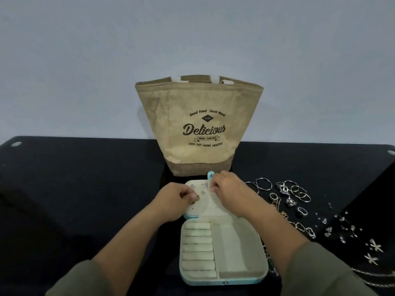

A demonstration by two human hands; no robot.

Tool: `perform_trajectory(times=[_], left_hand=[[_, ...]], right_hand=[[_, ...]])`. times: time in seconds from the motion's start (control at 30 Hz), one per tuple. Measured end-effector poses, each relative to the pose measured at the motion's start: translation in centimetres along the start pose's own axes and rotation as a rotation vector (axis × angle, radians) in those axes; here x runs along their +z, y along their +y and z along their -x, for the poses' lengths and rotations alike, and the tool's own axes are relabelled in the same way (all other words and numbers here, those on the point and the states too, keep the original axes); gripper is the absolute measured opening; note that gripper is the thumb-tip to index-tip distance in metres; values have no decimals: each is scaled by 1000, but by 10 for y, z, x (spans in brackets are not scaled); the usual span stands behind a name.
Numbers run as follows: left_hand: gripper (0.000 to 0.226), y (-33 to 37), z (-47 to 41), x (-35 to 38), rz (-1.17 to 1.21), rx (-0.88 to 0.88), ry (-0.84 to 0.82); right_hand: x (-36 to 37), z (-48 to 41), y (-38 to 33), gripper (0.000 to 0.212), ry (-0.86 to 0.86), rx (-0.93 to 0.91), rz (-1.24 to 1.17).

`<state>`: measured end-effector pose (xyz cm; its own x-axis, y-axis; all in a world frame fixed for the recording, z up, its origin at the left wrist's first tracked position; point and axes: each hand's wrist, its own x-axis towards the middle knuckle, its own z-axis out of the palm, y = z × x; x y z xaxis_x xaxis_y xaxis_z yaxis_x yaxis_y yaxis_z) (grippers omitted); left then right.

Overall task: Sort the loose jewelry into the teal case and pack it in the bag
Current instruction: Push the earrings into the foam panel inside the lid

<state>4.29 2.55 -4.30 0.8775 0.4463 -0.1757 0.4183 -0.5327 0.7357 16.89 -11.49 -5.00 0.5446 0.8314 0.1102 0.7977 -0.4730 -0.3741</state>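
Teal case (pixel 203 282) lies open on the black table (pixel 85 189), at near centre. Its long axis runs near to far, and the lid is folded back toward the far side, pointing at the bag. The snap tab (pixel 211 174) stands at the lid's far edge.

Base: a column of cream ring rolls (pixel 197 248) on the left, an open compartment (pixel 230 246) on the right.

Lid interior: a perforated earring panel (pixel 210 207), with two triangular studs (pixel 204 185) seated near its far edge.

Left hand (pixel 171 201): fingers curled, pinching a gold earring (pixel 197 198) against the panel's left part.

Right hand (pixel 228 189): fingers curled over the panel's far right, just beside the tab. Whether they hold anything, I cannot tell.

Tan "Delicious" bag (pixel 198 124) stands upright just beyond the case, mouth open.

Right of the case, loose on the table: hoops (pixel 264 184), rings (pixel 297 191), chains (pixel 299 226), and flower-shaped pieces (pixel 374 246) farther right.
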Motion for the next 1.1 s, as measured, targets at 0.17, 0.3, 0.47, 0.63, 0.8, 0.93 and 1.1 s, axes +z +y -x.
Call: perform_trajectory(times=[0.17, 0.3, 0.47, 0.63, 0.8, 0.93, 1.1], left_hand=[[15, -4, -12, 0, -59, 5, -71], [20, -8, -19, 3, -121, 5, -93], [22, -9, -24, 5, -138, 4, -92], [23, -7, -27, 8, -184, 14, -87], [19, -6, -30, 12, -272, 19, 49], [55, -15, -25, 16, -227, 11, 213], [76, -30, -17, 19, 80, -10, 173]], right_hand=[[1, -10, 0, 10, -27, -36, 81], [3, -15, -2, 10, -21, -68, 113], [6, -18, -5, 9, -24, -79, 135], [5, -19, -7, 9, -10, -71, 111], [4, -17, -7, 7, 10, -71, 75], [0, -18, -8, 8, 45, -77, 50], [-7, -14, -12, 12, 113, -97, 67]])
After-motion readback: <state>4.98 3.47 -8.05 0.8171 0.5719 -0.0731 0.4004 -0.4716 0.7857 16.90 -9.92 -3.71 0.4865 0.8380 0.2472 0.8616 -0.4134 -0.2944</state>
